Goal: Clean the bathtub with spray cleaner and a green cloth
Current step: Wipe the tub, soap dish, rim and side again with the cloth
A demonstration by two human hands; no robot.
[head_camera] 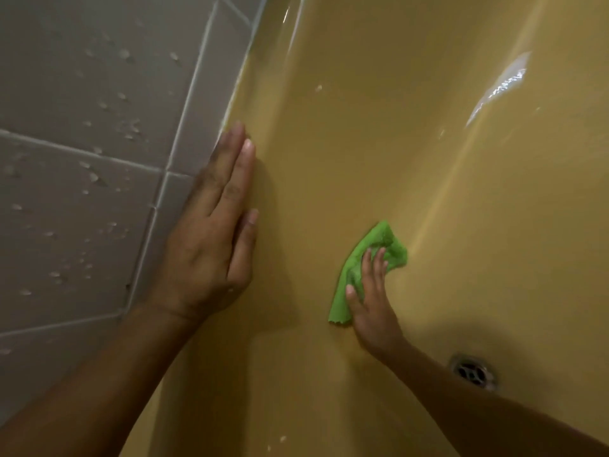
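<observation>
The right hand [372, 308] pressed the green cloth [365, 258] against the inner wall of the bathtub [461, 192], fingers straight and slightly spread; the left hand [214, 232] lay flat, fingers together, on the rim beside the tiles [82, 110]. On that wet gloss, the bracing palm might slip

Two hands are seen: one left hand [211, 245] and one right hand [372, 311]. One green cloth [385, 239] is counted. One yellow bathtub [395, 127] is seen, and one round metal drain [473, 372] is found in it. Several grey wall tiles [82, 94] are shown, but they are cut off at the edge, so no full count can be made. Many small drops [124, 54] are dotted on them.
</observation>
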